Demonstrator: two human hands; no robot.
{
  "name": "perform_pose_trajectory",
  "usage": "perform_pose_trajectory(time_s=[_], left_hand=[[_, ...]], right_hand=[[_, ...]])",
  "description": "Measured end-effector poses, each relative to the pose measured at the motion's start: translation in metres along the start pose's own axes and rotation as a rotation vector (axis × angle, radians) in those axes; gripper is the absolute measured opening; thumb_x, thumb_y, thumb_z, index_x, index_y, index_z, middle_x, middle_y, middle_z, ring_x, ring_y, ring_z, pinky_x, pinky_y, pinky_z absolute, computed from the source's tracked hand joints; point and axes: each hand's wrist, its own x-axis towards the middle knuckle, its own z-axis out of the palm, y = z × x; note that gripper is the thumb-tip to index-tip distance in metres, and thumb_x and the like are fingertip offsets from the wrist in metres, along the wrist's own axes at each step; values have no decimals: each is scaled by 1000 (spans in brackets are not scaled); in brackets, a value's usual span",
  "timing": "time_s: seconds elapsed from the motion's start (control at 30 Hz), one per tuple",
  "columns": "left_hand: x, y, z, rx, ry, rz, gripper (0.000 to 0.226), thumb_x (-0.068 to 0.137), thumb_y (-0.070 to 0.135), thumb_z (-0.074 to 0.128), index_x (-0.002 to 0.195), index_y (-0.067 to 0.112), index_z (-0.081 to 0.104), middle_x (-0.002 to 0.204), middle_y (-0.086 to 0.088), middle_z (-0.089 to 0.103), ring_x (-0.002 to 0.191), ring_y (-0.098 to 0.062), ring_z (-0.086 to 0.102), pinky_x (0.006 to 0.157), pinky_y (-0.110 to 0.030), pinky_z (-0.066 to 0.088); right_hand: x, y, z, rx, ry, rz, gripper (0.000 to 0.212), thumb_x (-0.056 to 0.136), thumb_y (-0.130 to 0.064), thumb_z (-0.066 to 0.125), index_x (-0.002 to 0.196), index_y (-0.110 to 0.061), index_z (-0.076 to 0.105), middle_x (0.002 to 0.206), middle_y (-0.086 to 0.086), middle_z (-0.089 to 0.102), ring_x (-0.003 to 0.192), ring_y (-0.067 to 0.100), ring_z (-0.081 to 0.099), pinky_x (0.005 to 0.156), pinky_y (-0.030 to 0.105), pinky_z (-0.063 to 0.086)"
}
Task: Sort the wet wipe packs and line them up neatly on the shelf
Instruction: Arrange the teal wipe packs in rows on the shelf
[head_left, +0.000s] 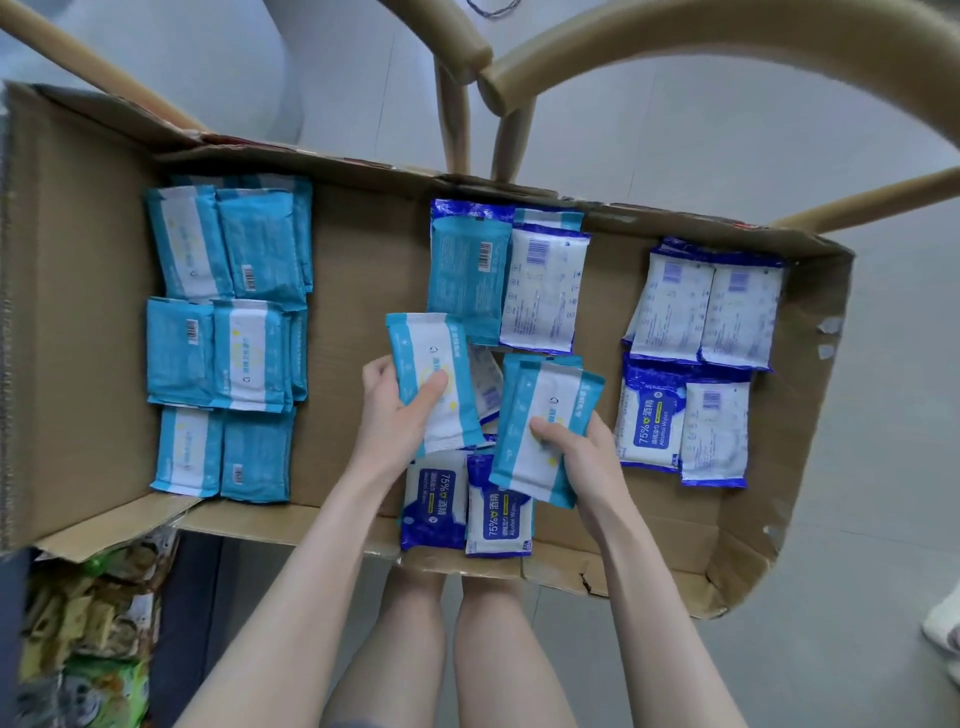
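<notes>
Watching remotely: both hands are over the mid part of the cardboard box (358, 249). L hand (395, 415) grips one teal pack (434, 384), thumb across the white front label, fingers curled behind its left edge. The pack is raised off the box floor, label side up, slightly tilted. R hand (576, 457) is clamped on a teal pair (543, 431), 2 packs stacked w/ the rear one peeking out at the top. The thumb presses on the front and the fingers wrap under the right edge. The hands are apart. The packs they hold are side by side, w/ a gap between them.

Below the hands, at the box's near wall, two blue 75% packs (467, 504) lie flat, touching. Another blue-white pack (488, 384) is mostly hidden between the held ones. Beyond the hands a barcode-up teal pack (467, 275) lies beside a white-backed pack (543, 291).

Left end of box: teal group (228, 338), rows 2 wide, 3 deep, some label up, some barcode up. Right end: blue group (696, 374), 2 rows, mostly backs up. A wooden chair (675, 47) stands at the box's far side.
</notes>
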Motion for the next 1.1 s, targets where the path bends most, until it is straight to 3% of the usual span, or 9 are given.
perform_pose_trajectory(time_s=[0.07, 0.13, 0.27, 0.47, 0.53, 0.63, 0.77, 0.9, 1.1], left_hand=[[11, 23, 6, -37, -16, 72, 24, 94, 23, 56, 117, 19, 55, 117, 11, 31, 106, 11, 40, 85, 1, 32], [28, 41, 15, -36, -9, 125, 24, 93, 23, 58, 117, 21, 54, 124, 9, 27, 116, 1, 38, 92, -7, 34], [58, 54, 35, 20, 140, 132, 31, 91, 23, 61, 118, 8, 54, 126, 0, 31, 112, -6, 41, 70, 5, 36], [63, 51, 42, 76, 308, 105, 39, 82, 24, 71, 105, 16, 42, 111, 2, 45, 104, -14, 53, 82, -26, 50], [65, 51, 38, 19, 251, 74, 47, 79, 23, 75, 110, 19, 39, 111, 4, 51, 101, -11, 55, 78, -21, 49], [66, 48, 26, 59, 116, 71, 40, 79, 34, 72, 110, 20, 52, 113, 2, 58, 101, -14, 58, 89, -37, 50], [34, 39, -9, -208, 15, 46, 27, 90, 17, 62, 113, 15, 49, 109, -1, 61, 98, -12, 61, 81, -24, 52], [-2, -1, -61, -249, 54, 31, 34, 90, 12, 62, 120, 16, 48, 108, 8, 63, 88, 8, 61, 74, -8, 48], [-21, -68, -136, -362, 75, -157, 31, 95, 17, 53, 121, 29, 43, 111, 14, 61, 98, 2, 60, 87, -20, 47]], right_hand=[[-2, -9, 1, 17, 11, -82, 22, 89, -5, 61, 108, -15, 58, 107, 6, 70, 97, 25, 68, 84, 41, 55], [1, -21, 4, 16, 16, -167, 26, 89, -5, 61, 115, -9, 57, 108, 6, 70, 96, 22, 68, 81, 34, 56], [18, -42, 12, -12, 43, -269, 32, 90, -4, 61, 120, -5, 52, 110, 5, 67, 93, 14, 68, 77, 24, 57], [38, -52, 19, -13, 75, -280, 27, 91, -8, 59, 117, -11, 53, 105, -3, 66, 91, 10, 66, 78, 23, 56], [38, -51, 21, -33, 76, -283, 24, 92, -9, 59, 114, -13, 54, 104, -4, 66, 92, 11, 66, 80, 26, 56], [34, -51, 22, -57, 69, -305, 20, 91, -10, 61, 110, -17, 56, 103, -5, 67, 94, 13, 67, 81, 29, 57], [17, -45, 34, 6, -15, -283, 21, 89, -11, 63, 108, -17, 60, 104, -3, 71, 96, 16, 68, 80, 29, 57], [2, -25, 74, -19, -116, -195, 17, 88, -8, 63, 104, -14, 65, 97, -3, 73, 88, 12, 69, 74, 27, 56], [-8, 29, 158, -85, -189, -64, 18, 89, -12, 63, 107, -13, 60, 105, 6, 70, 95, 20, 68, 83, 33, 56]])
